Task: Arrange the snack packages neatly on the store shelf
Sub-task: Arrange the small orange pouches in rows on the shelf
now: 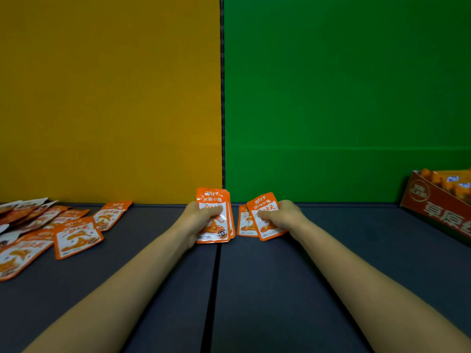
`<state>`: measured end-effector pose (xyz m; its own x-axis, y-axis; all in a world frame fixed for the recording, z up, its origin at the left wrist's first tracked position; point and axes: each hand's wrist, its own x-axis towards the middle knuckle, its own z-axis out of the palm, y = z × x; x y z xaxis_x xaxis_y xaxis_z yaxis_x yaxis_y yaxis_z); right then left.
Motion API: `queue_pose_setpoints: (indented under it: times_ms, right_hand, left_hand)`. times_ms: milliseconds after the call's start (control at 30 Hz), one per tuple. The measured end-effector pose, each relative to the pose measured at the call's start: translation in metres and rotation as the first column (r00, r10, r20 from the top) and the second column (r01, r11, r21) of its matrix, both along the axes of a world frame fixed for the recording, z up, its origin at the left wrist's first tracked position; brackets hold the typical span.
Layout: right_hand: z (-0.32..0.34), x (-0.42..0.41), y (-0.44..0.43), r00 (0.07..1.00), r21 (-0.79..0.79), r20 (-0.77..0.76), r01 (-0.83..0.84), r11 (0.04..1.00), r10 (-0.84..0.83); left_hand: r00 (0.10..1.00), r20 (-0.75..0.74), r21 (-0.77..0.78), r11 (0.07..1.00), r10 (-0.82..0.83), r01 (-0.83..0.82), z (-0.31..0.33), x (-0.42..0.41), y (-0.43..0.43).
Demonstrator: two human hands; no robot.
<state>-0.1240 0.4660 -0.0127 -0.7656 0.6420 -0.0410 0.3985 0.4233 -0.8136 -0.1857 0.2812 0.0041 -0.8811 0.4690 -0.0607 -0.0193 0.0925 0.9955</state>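
Left hand: the left hand, at centre frame, is closed around a squared-up stack of small orange-and-white foil snack packets, thumb across the front face; the stack stands nearly upright, its lower edge at or on the dark grey shelf surface.

Right hand: the right hand, just right of centre, is closed on a fanned pair of the same orange-and-white packets, thumb pressed on the front one; these overlap unevenly and tilt rightward.

Gap between the hands: the stack and the pair sit just beside each other, apart, either side of the dark seam in the shelf.

Loose pile: a scattered heap of orange-and-white packets lies at the left edge of the frame, overlapping at mixed angles, well apart from both hands.

Carton: an open reddish-brown cardboard display box at the right edge holds orange packets of some kind; its contents are too blurred to identify.

Backdrop: a mustard-yellow back panel fills the upper left, a green back panel the upper right.

Progress: early, by my reading. Only the few held packets are gathered and partly aligned; no finished row stands on the shelf.

Left to do: probably join the two handfuls, square them, set them down, then work through the left-hand heap.
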Motion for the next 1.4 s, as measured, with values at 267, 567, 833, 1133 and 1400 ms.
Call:
queue_pose_setpoints:
  times_ms: [267,567,833,1133,1400]
  right_hand:
    - [-0.004,-0.004,0.003,1.000,0.028,-0.004,-0.019,0.999,0.019]
    - [0.003,0.017,0.034,0.964,-0.213,-0.218,0.107,0.971,-0.155]
    - [-0.003,0.011,0.031,0.964,0.154,0.039,0.253,0.955,-0.261]
    - [0.006,0.024,0.021,0.964,0.339,-0.061,0.264,0.903,-0.259]
    - [0.020,0.038,-0.040,0.960,0.271,-0.091,-0.234,0.934,0.267]
  left_hand:
    - [0.999,-0.049,0.047,0.999,-0.011,0.013,-0.004,0.012,0.006]
    - [0.999,0.001,0.056,0.997,-0.053,0.053,-0.003,0.015,-0.002]
    - [0.996,0.051,0.073,0.995,-0.075,0.072,-0.001,0.017,-0.003]
    - [0.995,0.077,0.068,0.996,-0.065,0.060,-0.002,0.020,-0.002]
    - [0.991,0.048,0.072,0.990,-0.122,0.119,-0.005,0.032,0.002]
